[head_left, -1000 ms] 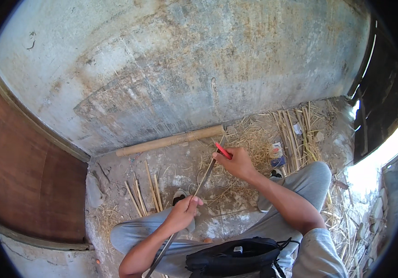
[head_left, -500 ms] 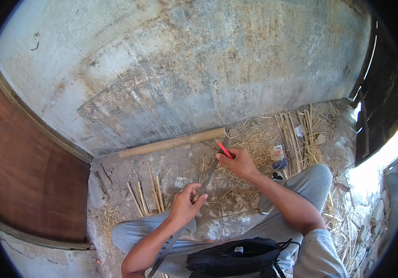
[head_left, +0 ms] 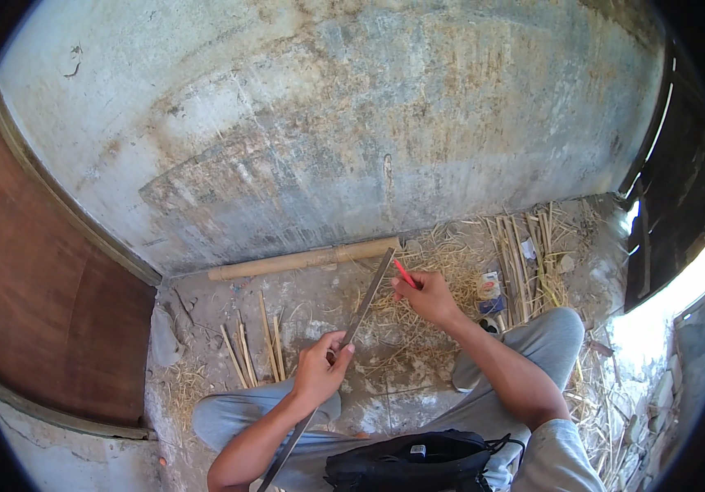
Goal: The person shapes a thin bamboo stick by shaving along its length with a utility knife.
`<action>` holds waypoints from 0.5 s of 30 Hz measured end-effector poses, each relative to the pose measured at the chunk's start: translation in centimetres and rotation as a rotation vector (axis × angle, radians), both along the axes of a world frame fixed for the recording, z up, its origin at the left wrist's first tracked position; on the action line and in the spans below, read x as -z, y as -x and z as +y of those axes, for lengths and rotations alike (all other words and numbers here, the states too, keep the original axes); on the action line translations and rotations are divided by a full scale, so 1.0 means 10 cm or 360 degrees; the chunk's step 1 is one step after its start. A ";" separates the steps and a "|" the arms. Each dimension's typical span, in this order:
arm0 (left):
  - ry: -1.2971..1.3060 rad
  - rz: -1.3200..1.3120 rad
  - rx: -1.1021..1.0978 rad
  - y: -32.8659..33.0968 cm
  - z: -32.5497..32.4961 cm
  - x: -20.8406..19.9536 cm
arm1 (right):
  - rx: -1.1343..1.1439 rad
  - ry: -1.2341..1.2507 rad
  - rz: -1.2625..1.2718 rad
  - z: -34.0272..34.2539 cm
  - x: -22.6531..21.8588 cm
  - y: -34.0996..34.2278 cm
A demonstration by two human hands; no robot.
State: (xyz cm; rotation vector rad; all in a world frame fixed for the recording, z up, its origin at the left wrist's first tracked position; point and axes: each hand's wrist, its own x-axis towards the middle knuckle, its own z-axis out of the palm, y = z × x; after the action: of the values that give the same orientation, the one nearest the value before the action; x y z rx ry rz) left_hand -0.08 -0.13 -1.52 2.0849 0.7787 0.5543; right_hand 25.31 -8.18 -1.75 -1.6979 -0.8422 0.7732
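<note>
My left hand (head_left: 322,369) is closed around a long, flat, grey-brown strip (head_left: 366,305), its material unclear. The strip slants from beside my left forearm up toward the wall, and its far end is free. My right hand (head_left: 428,297) grips a slim, bright red pen-like tool (head_left: 406,275). One end of the tool points up and left, close to the strip's far end but apart from it. Whether it is a pen or a small knife cannot be made out.
A thick bamboo pole (head_left: 303,258) lies along the wall (head_left: 418,123). Thin sticks (head_left: 269,336) stand left of my legs; more sticks (head_left: 516,271) lie at right beside shavings (head_left: 451,246) and a small pack (head_left: 490,291). A black bag (head_left: 410,469) rests at my lap.
My right hand has shifted right and down, off the strip, keeping the red tool. The strip is turned slightly in my left hand, which has moved a little left and down.
</note>
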 end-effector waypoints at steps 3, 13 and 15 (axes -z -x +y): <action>0.0004 0.0041 0.0010 0.01 0.00 -0.02 | 0.0001 -0.0031 -0.0178 0.01 0.00 0.04; 0.0264 0.0034 -0.0008 0.03 0.03 0.01 | -0.0258 0.0096 -0.1329 -0.08 0.12 0.12; 0.0453 -0.0042 -0.0044 0.01 0.04 -0.01 | -0.0303 0.0175 -0.1385 -0.08 0.21 0.08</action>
State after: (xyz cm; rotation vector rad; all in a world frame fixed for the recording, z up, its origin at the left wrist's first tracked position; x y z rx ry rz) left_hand -0.23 0.26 -1.40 1.8047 0.8214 0.4560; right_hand 24.53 -8.93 -3.88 -2.0901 -1.5860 0.1612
